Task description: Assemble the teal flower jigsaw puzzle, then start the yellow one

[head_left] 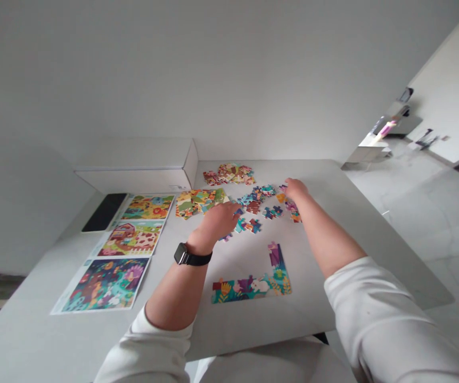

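Observation:
My left hand, with a black watch on the wrist, reaches over loose blue and purple puzzle pieces in the middle of the white table; its fingers curl down onto them. My right hand rests further back on the right side of the same scatter, fingers bent over the pieces. Whether either hand holds a piece is hidden. An L-shaped joined puzzle corner lies close to me, between my forearms.
Three picture sheets lie in a column on the left. A yellow-green pile of pieces and a red-brown pile sit farther back. A white box and a black phone are at back left.

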The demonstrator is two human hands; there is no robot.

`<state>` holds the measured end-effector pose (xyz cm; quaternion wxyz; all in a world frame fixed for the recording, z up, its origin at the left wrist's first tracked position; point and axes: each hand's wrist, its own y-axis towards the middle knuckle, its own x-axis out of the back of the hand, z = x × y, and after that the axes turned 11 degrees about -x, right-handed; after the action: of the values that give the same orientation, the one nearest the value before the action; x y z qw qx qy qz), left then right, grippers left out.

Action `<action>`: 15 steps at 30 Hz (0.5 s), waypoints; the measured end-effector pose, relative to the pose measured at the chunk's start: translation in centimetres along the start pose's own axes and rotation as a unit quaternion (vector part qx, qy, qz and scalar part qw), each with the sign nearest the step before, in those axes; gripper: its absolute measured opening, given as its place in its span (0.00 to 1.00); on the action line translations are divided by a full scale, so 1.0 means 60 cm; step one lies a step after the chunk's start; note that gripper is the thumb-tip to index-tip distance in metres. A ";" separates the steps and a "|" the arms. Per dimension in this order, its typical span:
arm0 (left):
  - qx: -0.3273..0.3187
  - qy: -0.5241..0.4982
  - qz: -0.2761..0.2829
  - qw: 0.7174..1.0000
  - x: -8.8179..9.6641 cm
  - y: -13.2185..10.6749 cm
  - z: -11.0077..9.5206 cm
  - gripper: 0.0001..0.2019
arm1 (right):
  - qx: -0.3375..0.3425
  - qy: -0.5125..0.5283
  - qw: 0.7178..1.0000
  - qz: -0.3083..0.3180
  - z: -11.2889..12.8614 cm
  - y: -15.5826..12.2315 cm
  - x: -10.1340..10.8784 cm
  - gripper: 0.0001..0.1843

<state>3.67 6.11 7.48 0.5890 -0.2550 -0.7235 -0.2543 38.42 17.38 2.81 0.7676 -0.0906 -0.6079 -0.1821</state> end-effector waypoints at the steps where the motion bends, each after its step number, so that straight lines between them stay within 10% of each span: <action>1: -0.001 0.003 -0.001 1.000 0.000 0.000 -0.001 0.19 | -0.012 -0.007 1.000 0.008 0.002 -0.005 0.000 0.20; 9: -0.015 0.003 -0.011 1.000 0.016 -0.002 -0.018 0.18 | -0.089 0.117 0.988 0.038 -0.016 -0.052 0.051 0.12; 15: 0.008 -0.119 -0.110 0.987 0.036 0.004 -0.046 0.16 | -0.016 0.478 0.871 0.108 -0.029 -0.169 0.106 0.22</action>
<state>5.42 4.59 10.09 0.4692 -0.1980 -0.8139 -0.2796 37.25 6.38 7.69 0.9778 -0.0693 -0.1501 -0.1288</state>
